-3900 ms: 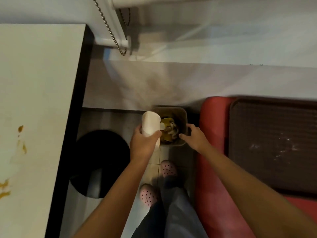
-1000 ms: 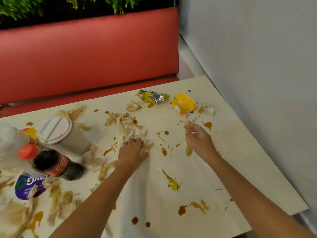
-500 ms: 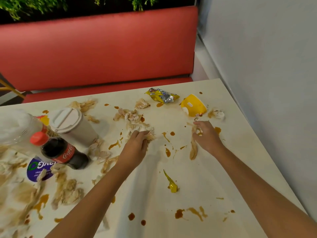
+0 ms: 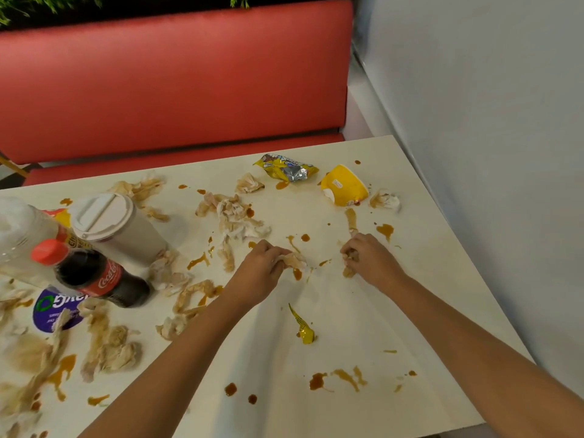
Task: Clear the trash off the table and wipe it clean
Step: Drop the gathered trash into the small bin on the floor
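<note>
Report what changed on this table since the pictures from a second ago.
The left hand closed on the stained tissue it was pressing and now grips a crumpled tissue wad. The right hand drew slightly back from the yellow cup, bunching a sauce-soaked tissue strip under its curled fingers. The Coca-Cola bottle, lidded paper cup, snack wrapper and sauce spills stayed put.

A red padded bench (image 4: 173, 83) stands behind, with green foliage (image 4: 47, 4) above it and a white wall (image 4: 474, 90) alongside.
</note>
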